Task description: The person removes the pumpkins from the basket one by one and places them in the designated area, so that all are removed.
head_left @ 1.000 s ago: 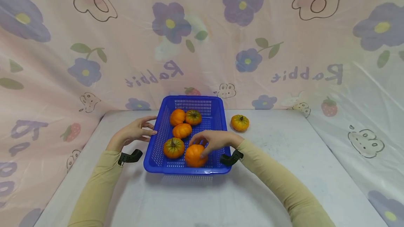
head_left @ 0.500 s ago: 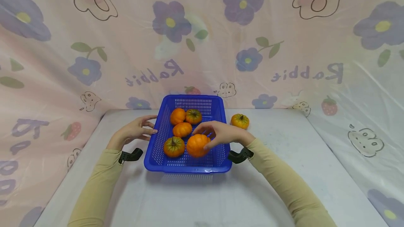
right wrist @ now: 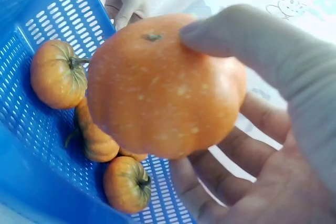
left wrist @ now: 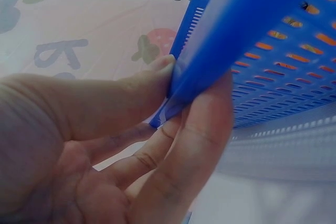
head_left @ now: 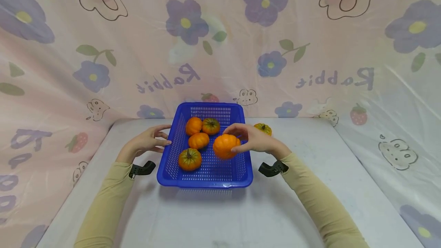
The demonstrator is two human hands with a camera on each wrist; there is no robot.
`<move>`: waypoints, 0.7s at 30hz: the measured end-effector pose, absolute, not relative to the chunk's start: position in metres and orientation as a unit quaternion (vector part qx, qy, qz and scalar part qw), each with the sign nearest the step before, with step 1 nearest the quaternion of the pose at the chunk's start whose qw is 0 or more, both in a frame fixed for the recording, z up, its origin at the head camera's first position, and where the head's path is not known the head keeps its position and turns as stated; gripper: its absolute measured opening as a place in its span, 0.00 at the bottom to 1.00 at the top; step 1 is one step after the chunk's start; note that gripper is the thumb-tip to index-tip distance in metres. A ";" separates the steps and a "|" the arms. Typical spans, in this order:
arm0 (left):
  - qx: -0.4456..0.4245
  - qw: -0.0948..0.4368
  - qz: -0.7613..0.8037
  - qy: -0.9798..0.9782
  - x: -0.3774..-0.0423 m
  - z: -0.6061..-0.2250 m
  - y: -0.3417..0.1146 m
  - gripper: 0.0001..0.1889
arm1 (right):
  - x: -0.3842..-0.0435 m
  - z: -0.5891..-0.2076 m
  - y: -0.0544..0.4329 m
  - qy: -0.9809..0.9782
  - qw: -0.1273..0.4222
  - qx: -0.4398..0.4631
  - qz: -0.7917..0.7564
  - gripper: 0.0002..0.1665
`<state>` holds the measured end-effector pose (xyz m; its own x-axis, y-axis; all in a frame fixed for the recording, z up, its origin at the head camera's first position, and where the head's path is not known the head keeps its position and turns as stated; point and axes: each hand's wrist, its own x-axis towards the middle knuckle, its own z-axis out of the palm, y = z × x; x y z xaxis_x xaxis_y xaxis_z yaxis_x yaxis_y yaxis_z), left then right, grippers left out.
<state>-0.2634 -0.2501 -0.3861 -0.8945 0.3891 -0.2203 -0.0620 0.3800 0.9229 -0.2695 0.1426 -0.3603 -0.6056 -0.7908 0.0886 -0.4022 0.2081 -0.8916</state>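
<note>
My right hand (head_left: 253, 137) grips a small orange pumpkin (head_left: 226, 147), held above the right half of a blue plastic basket (head_left: 203, 183). In the right wrist view the thumb lies on top of this pumpkin (right wrist: 168, 87) near its stem scar, with the fingers around its far side. My left hand (head_left: 148, 142) pinches the basket's left rim; the left wrist view has the thumb on the outer side of the rim (left wrist: 197, 72) and fingers beneath. Several other pumpkins lie in the basket's left half, among them a green-streaked one (head_left: 190, 159) at the front.
A yellow-green pumpkin (head_left: 263, 128) sits on the white table (head_left: 310, 163) right of the basket, partly hidden behind my right hand. A printed curtain (head_left: 227, 49) hangs along the table's back and sides.
My right hand has lifted the orange pumpkin off the basket's floor and carried it up and to the right. The left hand stays on the rim.
</note>
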 end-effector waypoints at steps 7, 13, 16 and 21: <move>0.102 0.206 0.549 0.804 -0.265 -0.389 -0.251 0.40 | -0.270 -0.358 0.157 0.747 0.168 -0.391 -0.511 0.28; 0.106 0.207 0.552 0.801 -0.263 -0.388 -0.251 0.40 | -0.270 -0.359 0.172 0.745 0.160 -0.371 -0.532 0.29; 0.104 0.205 0.553 0.801 -0.263 -0.387 -0.251 0.40 | -0.271 -0.359 0.180 0.745 0.159 -0.359 -0.540 0.30; 0.103 0.205 0.551 0.802 -0.263 -0.387 -0.251 0.41 | -0.271 -0.358 0.194 0.756 0.146 -0.341 -0.539 0.31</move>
